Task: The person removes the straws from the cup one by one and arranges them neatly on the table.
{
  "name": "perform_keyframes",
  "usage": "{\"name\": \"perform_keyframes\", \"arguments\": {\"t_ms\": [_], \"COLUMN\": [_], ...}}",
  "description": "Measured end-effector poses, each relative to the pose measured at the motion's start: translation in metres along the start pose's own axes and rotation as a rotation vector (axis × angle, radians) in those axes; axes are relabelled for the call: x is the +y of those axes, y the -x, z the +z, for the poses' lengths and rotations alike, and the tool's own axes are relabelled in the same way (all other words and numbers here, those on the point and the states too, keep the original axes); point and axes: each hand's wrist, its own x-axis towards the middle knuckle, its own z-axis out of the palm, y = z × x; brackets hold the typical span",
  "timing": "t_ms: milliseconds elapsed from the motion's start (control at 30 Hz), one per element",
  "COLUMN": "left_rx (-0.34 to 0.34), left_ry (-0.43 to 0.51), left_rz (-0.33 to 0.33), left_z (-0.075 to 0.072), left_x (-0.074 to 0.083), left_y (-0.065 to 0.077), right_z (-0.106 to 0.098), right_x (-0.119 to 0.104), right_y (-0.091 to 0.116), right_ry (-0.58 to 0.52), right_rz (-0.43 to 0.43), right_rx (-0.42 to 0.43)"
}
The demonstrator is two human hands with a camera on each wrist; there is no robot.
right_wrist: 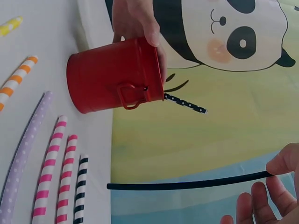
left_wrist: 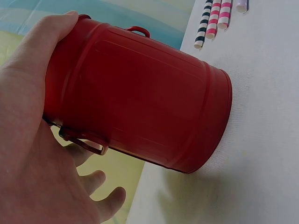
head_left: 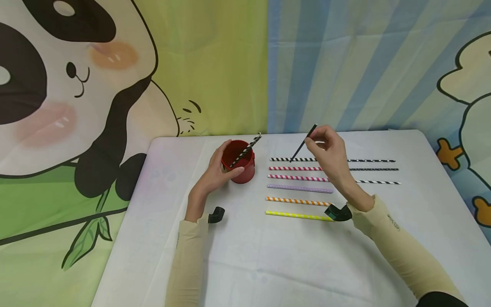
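My left hand (head_left: 215, 174) grips a small red metal bucket (head_left: 247, 174) by its rim, thumb on the near side. It stands upright on the table. Black paper straw with white dots (head_left: 246, 150) leans inside it and pokes out over the rim; whether more than one is there I cannot tell. My right hand (head_left: 330, 155) pinches a thin plain black straw (right_wrist: 187, 185) at one end, between thumb and fingers. This straw is held tilted above the row of straws, to the right of the bucket. In the left wrist view, the bucket's side (left_wrist: 140, 88) and two small handles show.
Right of the bucket, straws lie in parallel rows: black-striped (head_left: 284, 159), red-striped (head_left: 291, 169), pink-striped (head_left: 295, 177), purple dotted (head_left: 299, 188), orange-striped (head_left: 295, 201) and yellow-striped (head_left: 295, 215). More black-and-white straws (head_left: 376, 169) lie farther right. Printed curtains (head_left: 222, 64) hang behind the white table (head_left: 245, 256).
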Motion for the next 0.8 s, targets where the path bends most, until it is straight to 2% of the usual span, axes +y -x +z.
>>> {"name": "perform_keyframes", "arguments": {"t_ms": [133, 333, 567, 800], "left_rx": [0.001, -0.003, -0.006, -0.005], "left_ry": [0.003, 0.005, 0.015, 0.013], "left_rz": [0.0, -0.003, -0.003, -0.008], "left_z": [0.0, 0.0, 0.0, -0.001], "left_x": [0.0, 0.001, 0.002, 0.001], "left_y": [0.0, 0.0, 0.0, 0.0], "right_z": [-0.003, -0.006, -0.007, -0.005], "right_x": [0.0, -0.002, -0.005, -0.002], "right_y": [0.001, 0.004, 0.009, 0.017], "right_ry": [0.098, 0.315, 0.487, 0.699], "right_rz": [-0.023, -0.074, -0.201, -0.32], "right_rx": [-0.009, -0.063, -0.135, -0.145]}}
